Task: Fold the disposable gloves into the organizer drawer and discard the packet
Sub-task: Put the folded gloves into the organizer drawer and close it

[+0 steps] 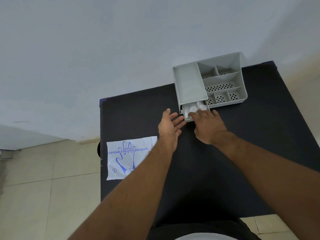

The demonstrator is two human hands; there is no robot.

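Folded clear plastic gloves fill the pulled-out grey organizer drawer at one o'clock. Right hand presses them, fingers spread; left hand open, empty. White printed packet lies at nine o'clock.

A plain, sparsely furnished indoor room is shown, possibly a spare room or small workspace in a home, though the kind of place cannot be told for certain from this view. A bare pale wall is seen rising behind a small table covered in dark cloth, and a floor of large beige tiles with thin joints is laid beneath it. A low white skirting strip is visible where wall meets floor. On the table a grey plastic desk organizer with perforated compartments is set, alongside a printed packet marked as disposable polyethylene gloves.
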